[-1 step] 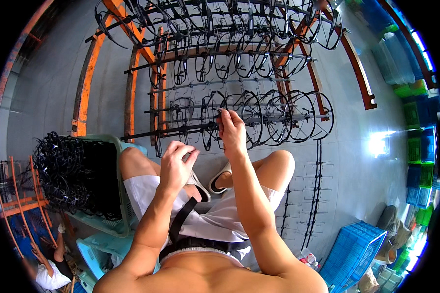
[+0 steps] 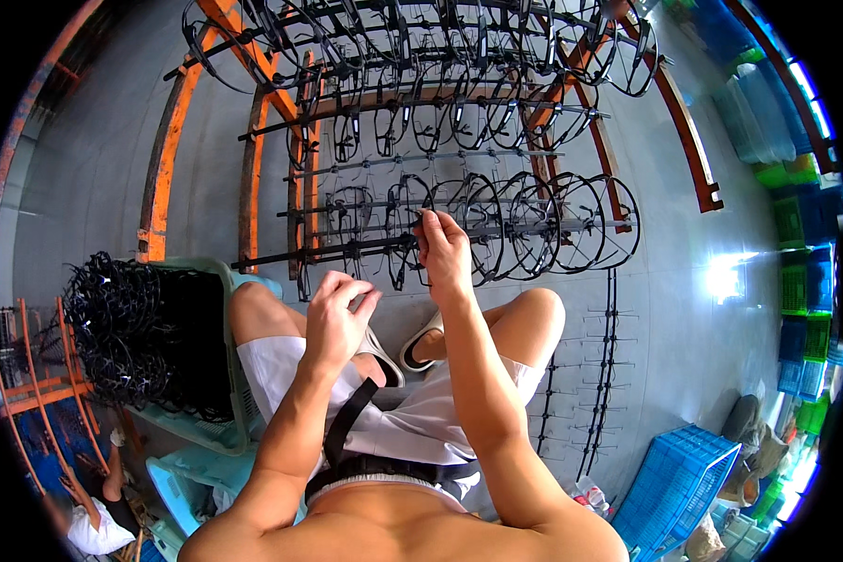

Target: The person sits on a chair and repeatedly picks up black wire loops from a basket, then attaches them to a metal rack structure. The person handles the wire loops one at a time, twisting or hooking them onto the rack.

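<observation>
1. Black hoops [image 2: 503, 232]: lower row, strung along a dark bar [image 2: 300, 254] in front of the seated person, close together and overlapping at the right-hand end.
2. Right hand [image 2: 448, 251]: up at that row, thumb and fingertips drawn into a narrow pinch. Can't tell from here whether a bit of hoop or clip is between the tips.
3. Left hand [image 2: 335, 314]: lower and to the left, just short of the bar. Fingers curled, thumb a little apart, a small gap; nothing I can make out in it.
4. Step in hand, my read: fine fingertip work on one spot of the lower row, right hand leading, left standing by.
5. Next move, my judgement: calls for a light, precise right-hand touch and a clear path for the left. Neighbouring hoops sit near enough to snag.
6. More hoops heaped in a pale green crate [image 2: 242, 375], beside the left knee.
7. Orange rack [image 2: 166, 164] stands around the bars; upper bars carry more hoops.
8. Thin spiked rods [image 2: 605, 361] lie on the floor, right of the right knee; blue crate [image 2: 674, 487] further back on that side.
9. Co-worker [image 2: 103, 525] far off at lower left, well apart from this.
</observation>
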A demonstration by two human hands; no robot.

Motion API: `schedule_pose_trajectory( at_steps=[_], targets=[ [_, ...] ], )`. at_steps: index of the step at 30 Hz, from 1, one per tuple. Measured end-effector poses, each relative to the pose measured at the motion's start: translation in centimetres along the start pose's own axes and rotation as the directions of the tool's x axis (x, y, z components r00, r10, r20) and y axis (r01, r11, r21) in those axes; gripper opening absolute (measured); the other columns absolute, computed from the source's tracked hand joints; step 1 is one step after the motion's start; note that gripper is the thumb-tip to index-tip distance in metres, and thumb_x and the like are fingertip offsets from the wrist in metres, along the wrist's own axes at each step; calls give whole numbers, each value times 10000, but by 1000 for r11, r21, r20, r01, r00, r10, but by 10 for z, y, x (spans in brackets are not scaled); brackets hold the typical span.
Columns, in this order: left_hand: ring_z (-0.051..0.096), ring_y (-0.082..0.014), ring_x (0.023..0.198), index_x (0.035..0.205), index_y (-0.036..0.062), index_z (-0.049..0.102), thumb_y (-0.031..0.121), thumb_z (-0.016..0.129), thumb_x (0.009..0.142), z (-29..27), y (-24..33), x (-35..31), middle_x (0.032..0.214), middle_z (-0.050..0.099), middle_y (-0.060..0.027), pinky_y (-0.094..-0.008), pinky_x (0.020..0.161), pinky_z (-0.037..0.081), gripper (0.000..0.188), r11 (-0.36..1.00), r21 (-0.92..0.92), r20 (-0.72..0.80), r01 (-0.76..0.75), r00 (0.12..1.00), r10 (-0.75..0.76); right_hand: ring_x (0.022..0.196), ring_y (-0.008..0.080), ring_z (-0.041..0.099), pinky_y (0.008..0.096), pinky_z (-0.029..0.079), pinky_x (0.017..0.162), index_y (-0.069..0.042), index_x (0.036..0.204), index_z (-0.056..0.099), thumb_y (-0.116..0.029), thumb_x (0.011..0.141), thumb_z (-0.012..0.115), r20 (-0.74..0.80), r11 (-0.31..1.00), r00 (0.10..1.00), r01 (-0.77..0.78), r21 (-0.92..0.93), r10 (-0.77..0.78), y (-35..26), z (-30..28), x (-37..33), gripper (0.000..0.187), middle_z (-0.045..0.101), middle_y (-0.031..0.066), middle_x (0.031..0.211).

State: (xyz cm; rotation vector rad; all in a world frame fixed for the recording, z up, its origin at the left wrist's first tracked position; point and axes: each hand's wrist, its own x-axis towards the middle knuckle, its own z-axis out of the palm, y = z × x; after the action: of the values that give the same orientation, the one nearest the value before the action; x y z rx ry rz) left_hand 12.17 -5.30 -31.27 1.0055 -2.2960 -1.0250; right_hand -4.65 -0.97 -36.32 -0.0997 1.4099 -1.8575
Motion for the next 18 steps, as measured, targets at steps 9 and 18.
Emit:
schedule_pose_trajectory(
  at_steps=[9,18],
  targets=[
    [632,-293,703,868,11,657,57,672,774,-7,-3,-1,806,646,-127,-332,623,498,106,999,-10,31,-41,999,41,516,6,372,169,295,432,-50,1010,619,-250,942,534,41,995,999,22,98,-26,-5,1,-2,228,566,-27,729],
    [633,-292,698,856,13,652,63,668,781,-4,-5,4,796,644,-125,-332,615,499,92,997,2,-28,-76,997,76,483,5,335,173,268,412,-45,948,618,-254,936,541,-16,999,1000,4,54,-3,-8,4,2,223,549,-37,707]
  ],
)
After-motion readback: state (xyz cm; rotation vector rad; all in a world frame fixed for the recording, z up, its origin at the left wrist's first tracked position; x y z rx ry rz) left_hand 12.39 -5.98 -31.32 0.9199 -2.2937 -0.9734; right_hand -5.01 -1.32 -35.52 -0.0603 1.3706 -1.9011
